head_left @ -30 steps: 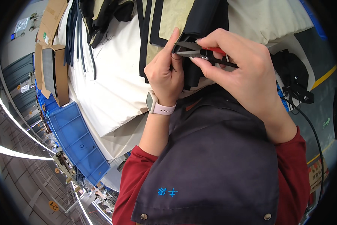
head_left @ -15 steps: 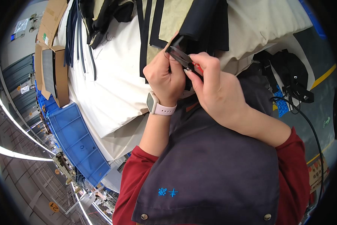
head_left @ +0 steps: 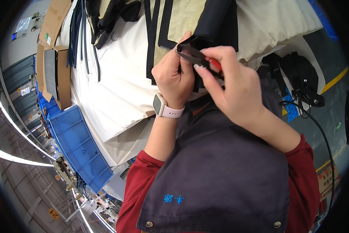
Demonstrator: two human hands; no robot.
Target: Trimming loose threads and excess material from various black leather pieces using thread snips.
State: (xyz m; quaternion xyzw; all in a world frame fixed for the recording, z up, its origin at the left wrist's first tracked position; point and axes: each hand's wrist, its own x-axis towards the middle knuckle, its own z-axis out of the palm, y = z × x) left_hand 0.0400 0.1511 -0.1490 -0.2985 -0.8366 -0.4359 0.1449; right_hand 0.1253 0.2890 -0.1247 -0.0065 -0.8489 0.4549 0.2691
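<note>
A black fabric piece (head_left: pixel 213 19) with beige panels (head_left: pixel 174 19) lies on white cloth. My left hand (head_left: pixel 172 73) is closed around the black fabric's near edge, with a finger raised along it. My right hand (head_left: pixel 236 91) grips small black thread snips (head_left: pixel 195 58) with red on the handle. The snips' tips are against the edge beside my left fingers, where a fine loop of thread shows. The exact point they touch is hard to make out.
Cardboard boxes (head_left: pixel 62 77) and a blue crate (head_left: pixel 79 143) stand at the left. Dark strips (head_left: pixel 81 46) and black-and-beige pieces (head_left: pixel 116 11) lie at the back. A black bag (head_left: pixel 298 77) and a cable (head_left: pixel 323 136) are at the right, beside grey floor.
Since a second ago my right hand has swung down toward me and the snips have changed angle. Over the last half second it has shifted slightly up and right; my left hand moved slightly right.
</note>
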